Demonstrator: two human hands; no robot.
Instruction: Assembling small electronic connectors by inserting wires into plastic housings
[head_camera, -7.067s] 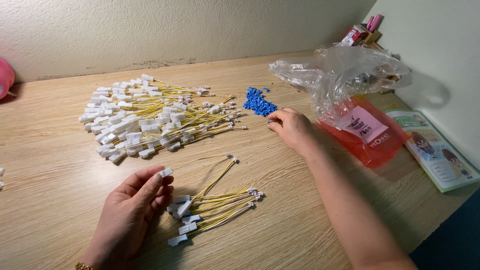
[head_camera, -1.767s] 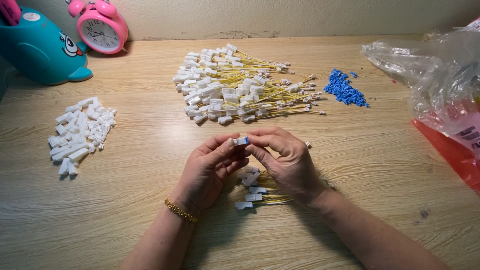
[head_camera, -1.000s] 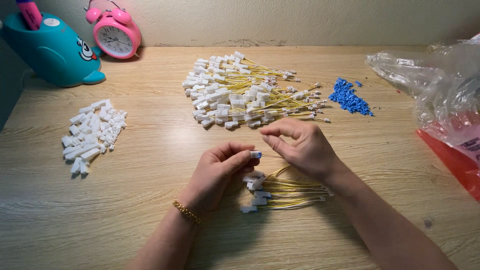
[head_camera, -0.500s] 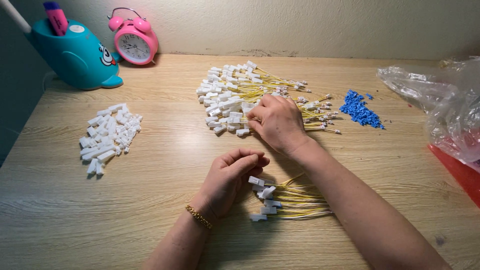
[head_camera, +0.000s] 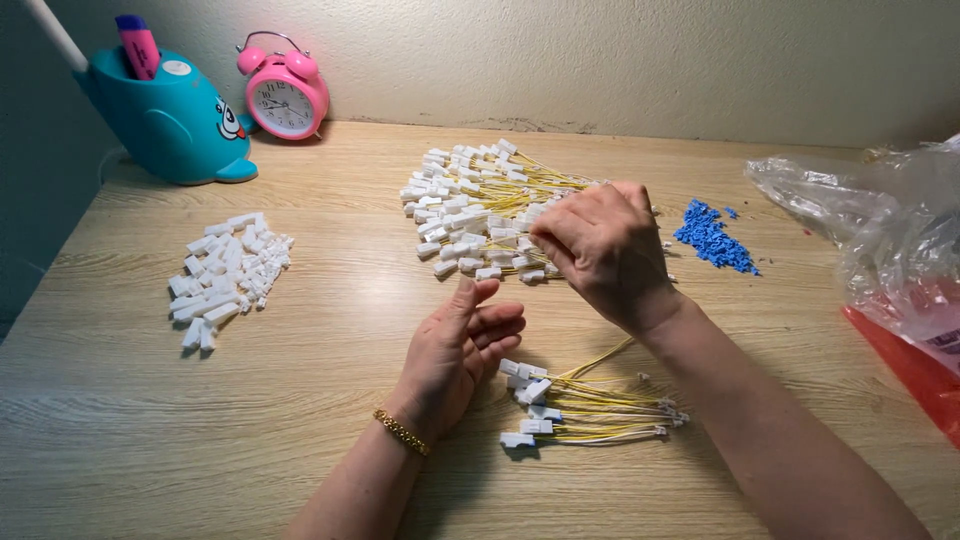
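My right hand reaches over the right edge of a large pile of yellow wires with white connectors, fingers curled at the pile; whether it grips a wire is hidden. My left hand rests on the wooden table with fingers loosely spread and nothing in it, a gold bracelet on the wrist. Just right of it lies a small bundle of yellow wires with white plugs. A heap of loose white connector housings sits at the left.
A small pile of blue bits lies right of my right hand. Clear plastic bags over a red packet fill the right side. A teal whale-shaped pen holder and a pink alarm clock stand against the back wall.
My right hand left my left hand and moved up to the big wire pile. My left hand opened and stayed near the small bundle. The view shifted left.
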